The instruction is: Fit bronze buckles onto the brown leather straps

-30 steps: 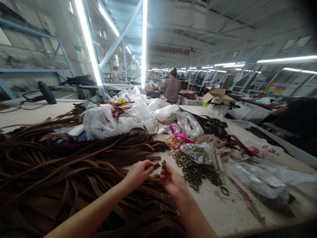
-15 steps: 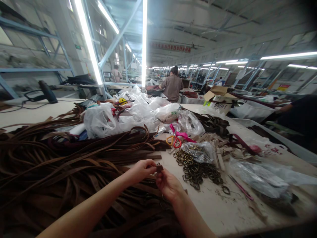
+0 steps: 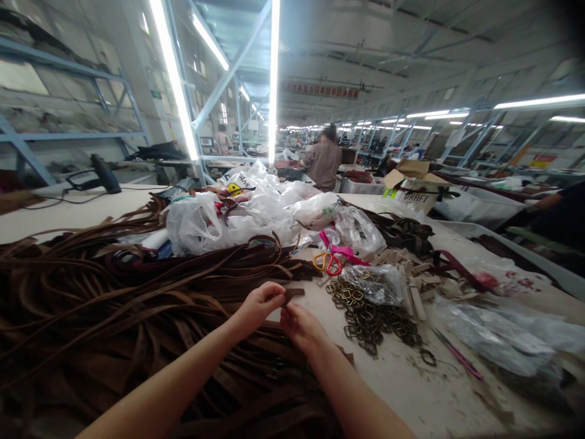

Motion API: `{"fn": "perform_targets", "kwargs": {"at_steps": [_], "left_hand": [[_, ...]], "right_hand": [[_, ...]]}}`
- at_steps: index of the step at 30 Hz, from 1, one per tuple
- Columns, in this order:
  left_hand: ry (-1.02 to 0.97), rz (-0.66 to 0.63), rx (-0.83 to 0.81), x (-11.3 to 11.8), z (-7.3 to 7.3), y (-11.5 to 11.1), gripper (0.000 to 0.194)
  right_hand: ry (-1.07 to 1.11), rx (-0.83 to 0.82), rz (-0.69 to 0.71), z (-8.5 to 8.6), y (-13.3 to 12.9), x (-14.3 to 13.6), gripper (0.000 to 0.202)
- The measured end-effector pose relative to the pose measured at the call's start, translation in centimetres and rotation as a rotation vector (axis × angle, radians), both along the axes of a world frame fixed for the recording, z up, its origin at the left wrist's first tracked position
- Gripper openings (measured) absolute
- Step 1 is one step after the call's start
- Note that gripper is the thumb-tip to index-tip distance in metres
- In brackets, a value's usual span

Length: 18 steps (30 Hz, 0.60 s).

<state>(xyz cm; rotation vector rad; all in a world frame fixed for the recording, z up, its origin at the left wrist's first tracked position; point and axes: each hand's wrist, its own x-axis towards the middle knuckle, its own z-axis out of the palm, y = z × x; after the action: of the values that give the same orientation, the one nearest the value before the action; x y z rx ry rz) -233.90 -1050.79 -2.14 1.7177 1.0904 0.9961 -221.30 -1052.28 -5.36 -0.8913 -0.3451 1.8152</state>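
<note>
Both my hands meet over the edge of a heap of dark brown leather straps (image 3: 150, 305). Between finger and thumb, my left hand (image 3: 262, 302) pinches the end of a brown leather strap (image 3: 288, 297). My right hand (image 3: 299, 326) is closed at the lower side of the same strap, its fingertips just under the left ones. The rest of the held strap is hard to trace among the others. To the right of my hands lies a pile of brass-coloured metal buckles (image 3: 372, 314), partly under a clear plastic bag (image 3: 377, 283).
Scissors with orange and red handles (image 3: 328, 262) lie beyond my hands. Pink-handled tweezers (image 3: 459, 356) rest at the right. White plastic bags (image 3: 256, 213) are heaped behind the straps. A co-worker (image 3: 323, 161) stands farther back, near an open carton (image 3: 414, 183).
My hands have shifted slightly up and left, and the strap end has turned. The small metal piece seen at it before is no longer visible. The whole view has swung a little left.
</note>
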Motion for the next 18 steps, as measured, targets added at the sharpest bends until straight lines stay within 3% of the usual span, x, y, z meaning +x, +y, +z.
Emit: {"fn": "perform_targets", "kwargs": {"at_steps": [3,10,13,18], "left_hand": [[0.128,0.020,-0.041,-0.3,0.2,-0.1,0.027],[0.722,0.214,0.151,-0.9,0.2,-0.5,0.005],[0.820,0.197,0.127,-0.7,0.1,-0.6,0.006],[0.844,0.097,-0.062,-0.9,0.4,-0.1,0.011]], "right_hand": [[-0.024,-0.055,0.007,-0.4,0.1,-0.3,0.022],[-0.095,0.010,0.023,-0.8,-0.4,-1.3,0.027],[-0.153,0.039,0.031,-1.3,-0.5,-1.6,0.026],[-0.339,0.162,-0.025,-1.9,-1.3,-1.4,0.023]]}}
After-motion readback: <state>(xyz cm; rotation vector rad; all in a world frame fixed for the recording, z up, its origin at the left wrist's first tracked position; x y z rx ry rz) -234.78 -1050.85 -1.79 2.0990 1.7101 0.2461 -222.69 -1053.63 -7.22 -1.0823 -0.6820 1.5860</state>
